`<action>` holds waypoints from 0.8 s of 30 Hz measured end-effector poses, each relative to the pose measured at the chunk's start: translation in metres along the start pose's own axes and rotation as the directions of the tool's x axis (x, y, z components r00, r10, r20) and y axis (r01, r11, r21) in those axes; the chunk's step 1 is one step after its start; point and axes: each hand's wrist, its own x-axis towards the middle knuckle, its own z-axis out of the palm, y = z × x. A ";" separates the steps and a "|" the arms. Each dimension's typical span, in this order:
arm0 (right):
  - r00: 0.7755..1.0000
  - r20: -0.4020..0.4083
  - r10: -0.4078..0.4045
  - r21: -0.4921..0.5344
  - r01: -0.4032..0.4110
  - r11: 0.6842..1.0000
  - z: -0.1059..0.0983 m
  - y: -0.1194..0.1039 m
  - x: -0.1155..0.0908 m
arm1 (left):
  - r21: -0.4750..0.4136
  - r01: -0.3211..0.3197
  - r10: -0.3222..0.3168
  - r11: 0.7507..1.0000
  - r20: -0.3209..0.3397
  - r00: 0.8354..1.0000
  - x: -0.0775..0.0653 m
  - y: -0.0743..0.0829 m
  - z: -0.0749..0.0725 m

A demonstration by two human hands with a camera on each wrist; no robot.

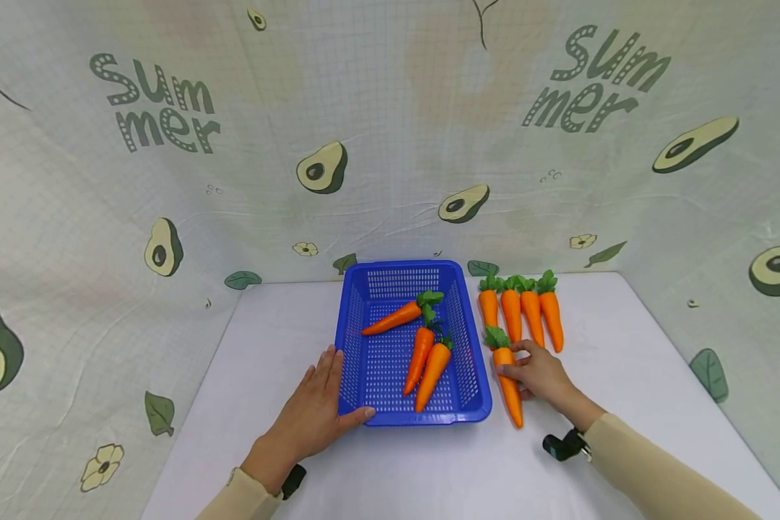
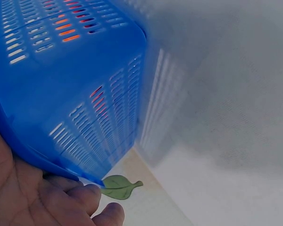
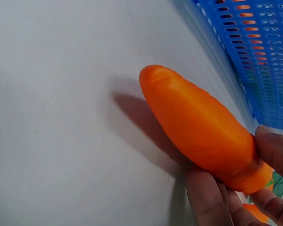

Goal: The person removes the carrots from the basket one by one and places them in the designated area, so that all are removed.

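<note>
My right hand (image 1: pixel 539 375) pinches a carrot (image 1: pixel 508 386) with a green leafy top, just right of the blue basket (image 1: pixel 351 289). In the right wrist view the orange body of this carrot (image 3: pixel 198 122) sits between thumb and fingers, its tip above the white surface. My left hand (image 1: pixel 315 412) rests against the basket's near left corner, fingers straight along the left rim and thumb on the front rim. Inside the basket lie three carrots: one slanted carrot (image 1: pixel 393 318) farther back, a middle carrot (image 1: pixel 419 361) and a near carrot (image 1: pixel 433 375) side by side.
A row of several carrots (image 1: pixel 531 314) lies on the white table (image 1: pixel 624 361), right of the basket. A cloth backdrop (image 1: pixel 390 108) with printed avocados and "summer" lettering rises behind the table and on both sides.
</note>
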 end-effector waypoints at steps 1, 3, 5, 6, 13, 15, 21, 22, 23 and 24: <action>1.000 -0.001 0.003 -0.003 -0.003 1.000 0.000 0.000 0.000 | 0.000 0.001 -0.001 1.000 0.001 1.000 0.000 0.000 0.000; 1.000 -0.002 0.005 -0.003 -0.005 1.000 -0.001 -0.001 -0.001 | 0.000 0.003 -0.003 1.000 0.002 1.000 0.000 0.000 0.000; 1.000 -0.003 0.010 0.002 -0.009 1.000 -0.001 -0.001 -0.001 | -0.001 0.006 -0.006 1.000 0.005 1.000 0.000 0.000 0.000; 1.000 -0.003 0.012 0.006 -0.012 1.000 -0.002 -0.001 -0.002 | -0.001 0.007 -0.007 1.000 0.006 1.000 0.000 0.000 0.000; 1.000 0.004 0.028 0.053 -0.028 0.998 -0.004 -0.001 -0.002 | -0.001 0.010 -0.010 1.000 0.005 1.000 0.000 0.001 0.000; 0.999 0.006 0.032 0.063 -0.032 0.997 -0.004 -0.001 -0.002 | 0.000 0.010 -0.010 1.000 0.003 1.000 0.000 0.001 0.000; 0.999 -0.001 0.037 0.070 -0.037 0.997 -0.004 0.000 -0.002 | 0.006 0.011 -0.012 1.000 0.006 1.000 0.001 0.001 0.000; 0.999 -0.002 0.038 0.069 -0.038 0.997 -0.004 0.000 -0.002 | 0.007 0.011 -0.011 1.000 0.005 1.000 0.001 0.001 0.000; 0.999 -0.003 0.037 0.067 -0.036 0.997 -0.004 0.000 -0.002 | 0.007 0.010 -0.010 1.000 0.005 1.000 0.001 0.001 0.000; 0.999 -0.005 0.035 0.065 -0.035 0.997 -0.004 0.000 -0.002 | 0.008 0.010 -0.010 1.000 0.005 1.000 0.001 0.001 0.000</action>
